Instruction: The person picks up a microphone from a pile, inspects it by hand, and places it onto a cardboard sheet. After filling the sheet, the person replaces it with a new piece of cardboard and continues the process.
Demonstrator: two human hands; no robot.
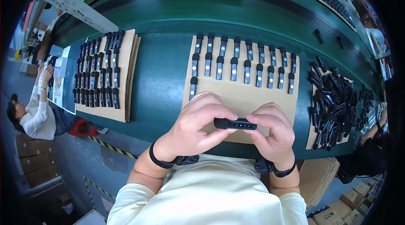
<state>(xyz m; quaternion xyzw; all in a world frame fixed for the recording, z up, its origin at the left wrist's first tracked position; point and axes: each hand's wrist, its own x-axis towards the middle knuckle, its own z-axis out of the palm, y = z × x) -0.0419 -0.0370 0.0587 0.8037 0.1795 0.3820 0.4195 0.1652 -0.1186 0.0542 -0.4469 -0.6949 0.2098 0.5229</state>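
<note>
Between my two hands is a small black wireless microphone (240, 124) with a round foam head, lying level with its foam end to the left. My left hand (196, 121) pinches it by the foam end between thumb and fingers. At the other end, my right hand (273, 129) grips the body with thumb and forefinger. A row of small marks or holes shows on the side toward me. Just beyond my hands, a cardboard sheet (219, 88) carries rows of similar microphones (233, 68), most with a pale round spot on the body.
On the left, stacked cardboard (132, 77) holds more microphones in rows. A loose heap of microphones (333, 102) lies on cardboard at right, with two stray ones beyond it on the green bench (160, 73). A grey post (76, 5) rises at far left. Other people work around the bench.
</note>
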